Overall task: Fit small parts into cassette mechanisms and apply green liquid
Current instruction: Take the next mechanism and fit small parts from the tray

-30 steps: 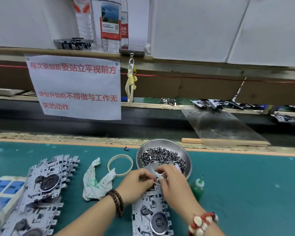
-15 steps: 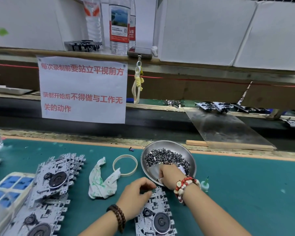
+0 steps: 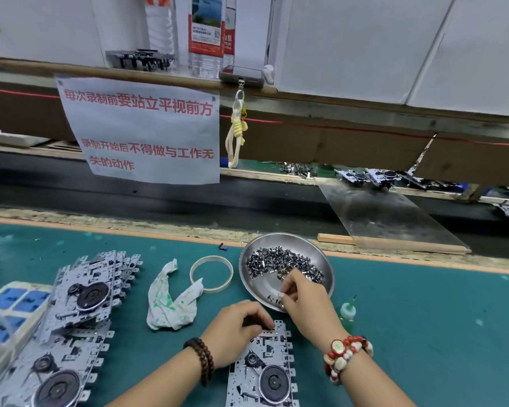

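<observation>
- the step in hand looks like fetching a small part: the right hand is reaching into the near side of the round shiny steel dish, its fingertips bunched in a pinch among a few loose pieces; whether a part is actually caught between them is too small to tell.
- the heap of tiny dark metal parts lies across the far half of that dish, just beyond the right hand.
- the left hand is curled over the far left corner of the flat silver cassette mechanism with a black round wheel, fingers bent round its edge, holding it down on the green work mat.
- this mechanism lies near the person, at centre, just near of the dish and touching neither the stacks nor the cloth.
- next move, as i judge it: carry 1 part from the dish to the far end of the mechanism under the left fingers and seat it, which calls for a fine pinch and a steady plate.
- the small green squeeze bottle with a thin nozzle stands upright right of the right wrist, untouched, so the liquid step seems not yet begun.
- 2 stacks of like silver mechanisms lie at left; a crumpled white cloth spotted green lies between them and the hands.
</observation>
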The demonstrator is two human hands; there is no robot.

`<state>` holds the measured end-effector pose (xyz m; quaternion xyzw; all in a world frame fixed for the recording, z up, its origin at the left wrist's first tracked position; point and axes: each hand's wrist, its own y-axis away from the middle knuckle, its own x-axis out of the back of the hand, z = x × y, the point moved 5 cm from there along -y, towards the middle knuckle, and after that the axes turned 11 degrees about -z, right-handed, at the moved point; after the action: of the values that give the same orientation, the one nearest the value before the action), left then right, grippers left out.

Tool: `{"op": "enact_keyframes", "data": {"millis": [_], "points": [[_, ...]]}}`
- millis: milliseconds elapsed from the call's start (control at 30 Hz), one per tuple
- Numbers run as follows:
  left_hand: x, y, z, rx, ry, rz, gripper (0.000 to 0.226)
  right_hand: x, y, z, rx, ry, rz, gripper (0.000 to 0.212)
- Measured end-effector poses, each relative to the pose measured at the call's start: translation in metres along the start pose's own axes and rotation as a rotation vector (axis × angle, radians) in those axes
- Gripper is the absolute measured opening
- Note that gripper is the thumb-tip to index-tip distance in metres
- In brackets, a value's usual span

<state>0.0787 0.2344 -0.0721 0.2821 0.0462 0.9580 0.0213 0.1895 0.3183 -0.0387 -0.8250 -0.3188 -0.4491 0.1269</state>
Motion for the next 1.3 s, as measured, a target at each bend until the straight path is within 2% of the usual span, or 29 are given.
{"op": "enact_keyframes", "data": {"millis": [267, 567, 867, 967, 1133, 1300], "points": [[-0.004, 0.004, 0.001, -0.029, -0.004, 0.038, 0.035, -0.012, 0.064, 0.017, -0.019, -0.296, 0.040, 0.033], [-0.008, 0.003, 0.004, -0.013, -0.013, 0.031, 0.034, -0.022, 0.070, 0.029, -0.119, -0.455, 0.063, 0.027], [-0.015, 0.003, 0.016, -0.035, -0.029, 0.067, 0.014, -0.023, 0.065, 0.022, -0.048, -0.376, 0.058, 0.032], [-0.016, 0.001, 0.018, -0.029, -0.074, 0.082, 0.019, -0.023, 0.061, 0.020, -0.014, -0.288, 0.068, 0.034], [-0.017, -0.002, 0.019, -0.024, -0.103, 0.083, 0.021, -0.025, 0.059, 0.021, 0.015, -0.172, 0.039, 0.018], [-0.017, -0.001, 0.018, -0.018, -0.117, 0.046, 0.020, -0.023, 0.054, 0.020, 0.025, -0.116, 0.028, 0.013]]}}
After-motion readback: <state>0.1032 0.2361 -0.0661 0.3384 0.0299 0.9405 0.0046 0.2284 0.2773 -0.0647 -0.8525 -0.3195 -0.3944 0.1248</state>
